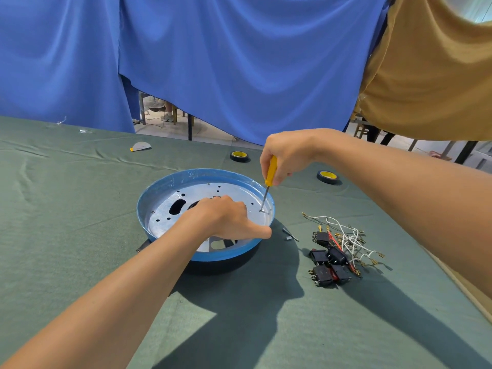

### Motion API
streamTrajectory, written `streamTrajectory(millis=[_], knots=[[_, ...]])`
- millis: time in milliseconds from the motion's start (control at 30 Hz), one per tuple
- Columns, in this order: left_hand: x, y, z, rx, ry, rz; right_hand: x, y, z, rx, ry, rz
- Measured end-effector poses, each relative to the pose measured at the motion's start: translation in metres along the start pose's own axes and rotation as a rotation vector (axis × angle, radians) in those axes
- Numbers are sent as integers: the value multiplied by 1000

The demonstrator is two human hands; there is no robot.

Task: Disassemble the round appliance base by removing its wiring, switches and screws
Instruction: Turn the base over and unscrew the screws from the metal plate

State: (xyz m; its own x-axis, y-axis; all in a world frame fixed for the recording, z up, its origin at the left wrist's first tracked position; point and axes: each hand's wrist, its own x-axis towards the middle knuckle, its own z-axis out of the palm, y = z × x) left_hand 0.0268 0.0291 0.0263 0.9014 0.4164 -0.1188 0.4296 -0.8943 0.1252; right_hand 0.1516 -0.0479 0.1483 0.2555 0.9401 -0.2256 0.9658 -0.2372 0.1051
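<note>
On the bench (80, 222), midway and nearer its far edge: round appliance base (165, 183), blue rim up, metal plate (239, 190) exposed. Left hand (226, 219) holds it, thumb along the near-right rim, fingers bent over the centre. Right hand (288, 155) pinches a yellow screwdriver (271, 173); the shaft is near upright, its tip on a screw (261, 210) at the plate's right edge, directly below that hand. Switches and wires (338, 249), already out, lie heaped toward the bench's right edge.

Left grip (226, 218) curled, right grip (287, 155) pinching

Bare left hand (226, 217), bare right hand (288, 155)
</note>
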Motion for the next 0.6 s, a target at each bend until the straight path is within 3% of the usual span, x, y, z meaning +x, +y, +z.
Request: streamTrajectory(millis=[233, 433, 600], knots=[[-1, 1, -1, -4, 16, 17, 13, 5, 2, 263, -154, 269], [-4, 1, 0, -44, 42, 2, 27, -25, -2, -142, -92, 109], [-5, 2, 1, -41, 32, -20, 27, -29, -8, -255, -129, 28]])
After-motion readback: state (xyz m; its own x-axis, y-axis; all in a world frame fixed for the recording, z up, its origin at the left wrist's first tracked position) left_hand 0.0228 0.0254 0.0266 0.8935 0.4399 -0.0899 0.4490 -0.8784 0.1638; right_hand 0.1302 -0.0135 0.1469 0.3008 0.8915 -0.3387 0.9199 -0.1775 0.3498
